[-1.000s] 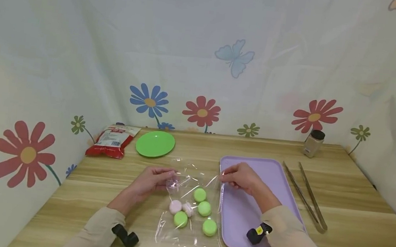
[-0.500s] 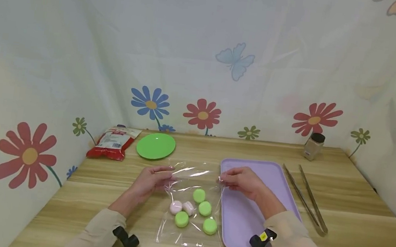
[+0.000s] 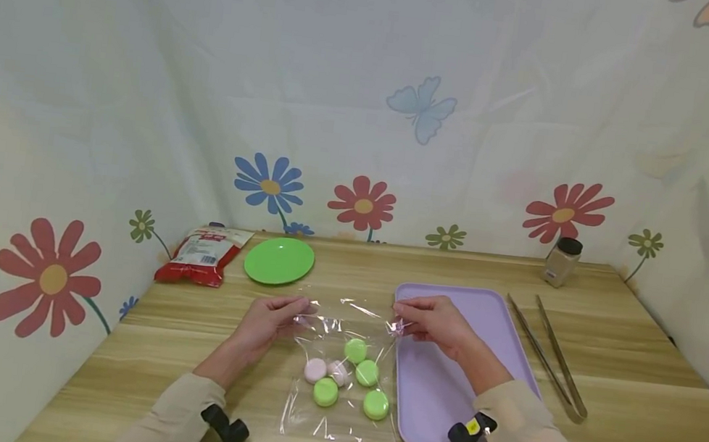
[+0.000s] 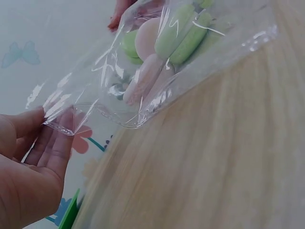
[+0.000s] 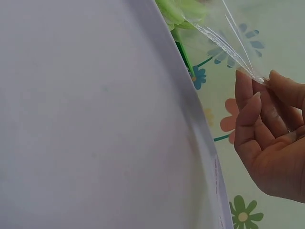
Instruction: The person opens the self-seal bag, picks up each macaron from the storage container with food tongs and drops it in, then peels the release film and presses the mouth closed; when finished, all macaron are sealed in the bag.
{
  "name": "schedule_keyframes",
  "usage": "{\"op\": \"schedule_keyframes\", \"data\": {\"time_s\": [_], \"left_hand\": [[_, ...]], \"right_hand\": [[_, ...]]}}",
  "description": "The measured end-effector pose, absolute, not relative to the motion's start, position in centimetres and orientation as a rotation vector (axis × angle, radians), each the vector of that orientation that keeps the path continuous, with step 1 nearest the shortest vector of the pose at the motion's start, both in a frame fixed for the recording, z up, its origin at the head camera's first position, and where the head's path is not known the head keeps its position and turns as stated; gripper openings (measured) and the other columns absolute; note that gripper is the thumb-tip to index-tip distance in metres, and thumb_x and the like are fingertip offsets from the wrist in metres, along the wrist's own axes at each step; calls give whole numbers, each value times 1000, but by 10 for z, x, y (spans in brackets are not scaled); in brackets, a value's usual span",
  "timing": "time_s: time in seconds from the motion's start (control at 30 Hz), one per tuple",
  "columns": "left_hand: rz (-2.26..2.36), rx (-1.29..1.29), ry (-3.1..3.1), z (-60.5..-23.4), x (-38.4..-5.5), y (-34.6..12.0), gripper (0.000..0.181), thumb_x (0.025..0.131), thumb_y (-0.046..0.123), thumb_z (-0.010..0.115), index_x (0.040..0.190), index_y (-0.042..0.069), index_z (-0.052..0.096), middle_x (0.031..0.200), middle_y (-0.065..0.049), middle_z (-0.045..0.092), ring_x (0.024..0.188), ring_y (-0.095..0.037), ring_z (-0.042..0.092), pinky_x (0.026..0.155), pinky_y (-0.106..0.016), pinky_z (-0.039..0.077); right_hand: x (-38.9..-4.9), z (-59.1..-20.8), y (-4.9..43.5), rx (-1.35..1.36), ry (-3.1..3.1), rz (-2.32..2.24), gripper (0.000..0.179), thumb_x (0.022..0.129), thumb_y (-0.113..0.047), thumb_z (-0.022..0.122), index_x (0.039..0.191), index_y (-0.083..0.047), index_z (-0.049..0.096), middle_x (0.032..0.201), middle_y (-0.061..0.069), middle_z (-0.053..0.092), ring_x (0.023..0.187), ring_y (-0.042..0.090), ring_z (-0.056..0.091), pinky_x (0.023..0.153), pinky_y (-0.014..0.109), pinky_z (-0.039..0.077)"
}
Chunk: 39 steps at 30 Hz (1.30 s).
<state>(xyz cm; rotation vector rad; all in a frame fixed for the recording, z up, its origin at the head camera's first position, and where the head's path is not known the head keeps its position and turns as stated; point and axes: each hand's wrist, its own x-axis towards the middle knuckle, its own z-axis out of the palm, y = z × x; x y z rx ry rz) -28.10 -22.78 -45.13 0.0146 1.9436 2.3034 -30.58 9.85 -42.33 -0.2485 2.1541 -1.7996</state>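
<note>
A clear plastic bag lies on the wooden table with several green macarons and pink macarons inside. My left hand pinches the bag's far left corner between thumb and fingers; the left wrist view shows the film between thumb and fingertips of that hand. At the far right corner my right hand pinches the film, over the left edge of a purple tray. In the right wrist view the bag's corner is drawn taut into that hand.
Metal tongs lie right of the tray. A jar with a black lid stands at the back right. A green plate and a red and white packet lie at the back left, before a flowered cloth backdrop.
The bag's far edge shifts and creases differently between the two hands, both still pinching its corners. The macarons stay nearly in place. The head view has tilted slightly.
</note>
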Motion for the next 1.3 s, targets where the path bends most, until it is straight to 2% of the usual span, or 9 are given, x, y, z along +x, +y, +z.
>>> {"op": "schedule_keyframes", "data": {"time_s": [0.2, 0.33, 0.4, 0.57, 0.8, 0.97, 1.07, 1.2, 1.3], "left_hand": [[2341, 36, 1947, -451, -282, -230, 42, 95, 3, 67, 133, -11, 56, 106, -20, 73, 89, -19, 73, 83, -33, 60], [2307, 129, 1948, -454, -282, -234, 34, 95, -1, 64, 126, -14, 59, 100, -13, 75, 89, -19, 73, 83, -34, 60], [2281, 193, 1946, -455, -282, -238, 31, 96, -3, 61, 123, -18, 58, 98, -10, 75, 90, -19, 73, 85, -36, 60], [2205, 325, 1995, -454, -283, -244, 25, 98, 1, 60, 116, -17, 60, 100, -9, 72, 92, -20, 71, 87, -39, 59], [2146, 400, 2085, -451, -283, -244, 22, 99, 1, 58, 112, -16, 62, 100, -10, 72, 91, -19, 71, 84, -37, 60], [2120, 392, 2122, -451, -282, -242, 20, 100, 2, 58, 112, -12, 65, 102, -11, 73, 93, -18, 71, 86, -38, 60], [2120, 369, 2124, -448, -281, -240, 23, 99, 4, 56, 113, -13, 64, 105, -14, 72, 95, -20, 71, 88, -40, 59], [2149, 331, 2114, -445, -279, -237, 32, 100, 12, 56, 113, -17, 62, 110, -26, 69, 99, -32, 70, 90, -44, 58], [2138, 283, 2147, -444, -278, -234, 36, 99, 18, 63, 114, -16, 63, 110, -28, 69, 100, -36, 70, 88, -43, 58]], "right_hand": [[-306, -424, 99, -334, 2118, -1855, 41, 94, -12, 70, 129, 9, 62, 94, 16, 75, 75, 15, 72, 65, 27, 58], [-307, -427, 103, -392, 2032, -1887, 37, 94, -3, 68, 125, 15, 60, 94, 19, 74, 74, 15, 71, 67, 28, 60], [-308, -428, 106, -435, 2023, -1873, 33, 94, -2, 66, 120, 18, 60, 93, 19, 73, 74, 16, 70, 66, 28, 60], [-309, -425, 110, -583, 2018, -1821, 27, 96, -1, 63, 114, 19, 61, 95, 19, 72, 79, 18, 69, 69, 30, 61], [-310, -424, 113, -645, 2029, -1763, 30, 97, -3, 62, 118, 19, 59, 107, 30, 68, 82, 19, 69, 73, 33, 62], [-311, -425, 116, -650, 2025, -1754, 30, 97, -4, 62, 118, 18, 60, 107, 27, 69, 86, 22, 71, 75, 35, 62], [-311, -424, 118, -698, 2027, -1720, 31, 98, -6, 62, 117, 17, 61, 107, 27, 70, 92, 30, 72, 77, 38, 62], [-311, -421, 120, -738, 2036, -1673, 32, 99, -9, 61, 118, 17, 63, 110, 29, 69, 98, 38, 70, 80, 42, 61], [-310, -421, 120, -731, 2109, -1645, 33, 97, -14, 66, 115, 14, 67, 105, 24, 72, 94, 35, 71, 79, 41, 61]]}}
